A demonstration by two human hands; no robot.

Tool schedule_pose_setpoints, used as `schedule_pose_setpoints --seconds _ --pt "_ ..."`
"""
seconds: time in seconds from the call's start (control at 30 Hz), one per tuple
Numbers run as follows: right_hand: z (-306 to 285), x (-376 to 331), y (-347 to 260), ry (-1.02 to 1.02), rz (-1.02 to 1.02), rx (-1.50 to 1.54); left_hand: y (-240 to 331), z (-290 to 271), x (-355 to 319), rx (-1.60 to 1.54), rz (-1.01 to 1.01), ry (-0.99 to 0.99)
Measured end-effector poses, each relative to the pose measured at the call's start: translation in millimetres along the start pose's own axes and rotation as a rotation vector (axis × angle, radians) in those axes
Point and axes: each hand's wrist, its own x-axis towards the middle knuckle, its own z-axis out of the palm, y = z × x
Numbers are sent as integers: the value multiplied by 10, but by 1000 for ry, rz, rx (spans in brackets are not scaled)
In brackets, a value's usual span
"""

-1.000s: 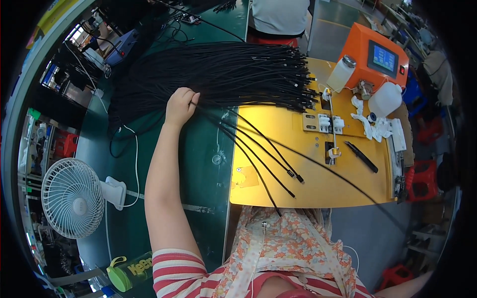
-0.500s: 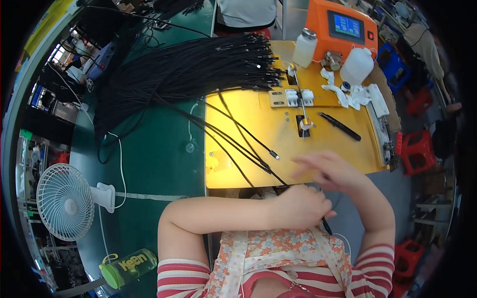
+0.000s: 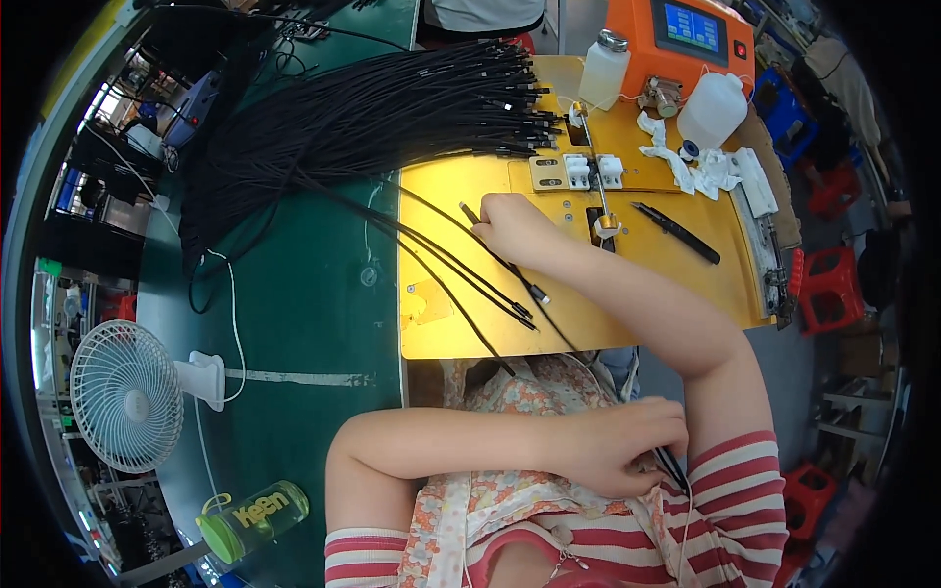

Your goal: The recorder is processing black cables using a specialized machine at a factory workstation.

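My right hand [image 3: 515, 233] is closed, pinching a black cable [image 3: 471, 214] over the yellow plate; its short end sticks out up and to the left of the fingers. Several other black cables [image 3: 456, 263] trail across the plate toward its front edge, one with a bare metal plug [image 3: 539, 294] below my right wrist. Close to my body, above the flowered apron, my left hand [image 3: 627, 446] is curled around a slim dark object [image 3: 672, 468] with a pale edge. Its kind cannot be made out, as the fingers hide most of it.
A thick bundle of black cables [image 3: 323, 137] covers the back left. On the yellow plate [image 3: 441, 333] are a clamp fixture [image 3: 578, 172], a black pen-shaped tool [image 3: 676, 233], bottles [image 3: 604, 71] and crumpled tissue [image 3: 706, 176]. An orange machine [image 3: 637, 49] stands behind. A fan [image 3: 132, 392] is far left.
My right hand has moved left and away from me across the plate and closed on a cable. My left hand has come back from the plate's front edge, toward my body and slightly right.
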Motion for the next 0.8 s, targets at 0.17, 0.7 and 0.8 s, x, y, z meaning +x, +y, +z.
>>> schedule_pose_setpoints --seconds 0.17,0.7,0.8 --pt "66 -242 145 229 -103 -229 44 -919 -270 743 291 479" --pt "-1054 -1739 432 -309 -194 539 1023 -2521 -528 -455 218 860" --pt "-1223 -2388 1036 -308 100 899 1441 -3262 -880 889 126 1817"
